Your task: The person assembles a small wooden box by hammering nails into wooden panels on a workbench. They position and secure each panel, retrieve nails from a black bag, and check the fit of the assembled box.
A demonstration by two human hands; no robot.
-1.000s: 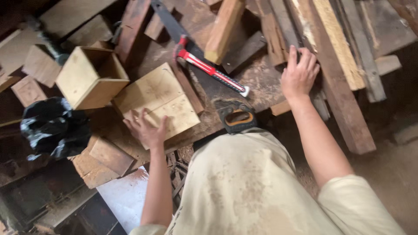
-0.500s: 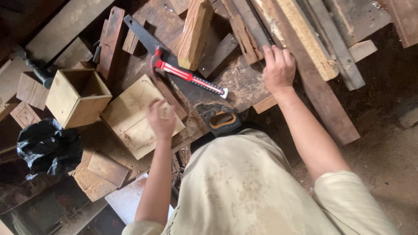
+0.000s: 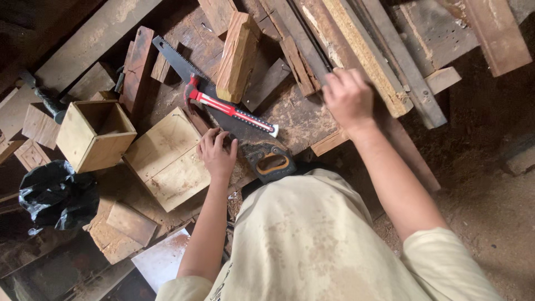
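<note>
- The left hand (image 3: 217, 153) has come off the flat wooden panel (image 3: 167, 159) and now lies by the handsaw (image 3: 245, 134), its fingers (image 3: 210, 139) loosely spread and touching the blade's edge, gripping nothing.
- The saw lies flat on the desk (image 3: 301, 120), handle toward the person, with the red hammer (image 3: 228, 108) lying across its blade.
- The right hand (image 3: 348, 97) has shifted along the long planks (image 3: 362, 53) and presses down there, fingers curled over a plank edge.
- The open wooden box (image 3: 97, 134) sits beside the panel, untouched.
- I'd say the reach has turned toward the saw.
</note>
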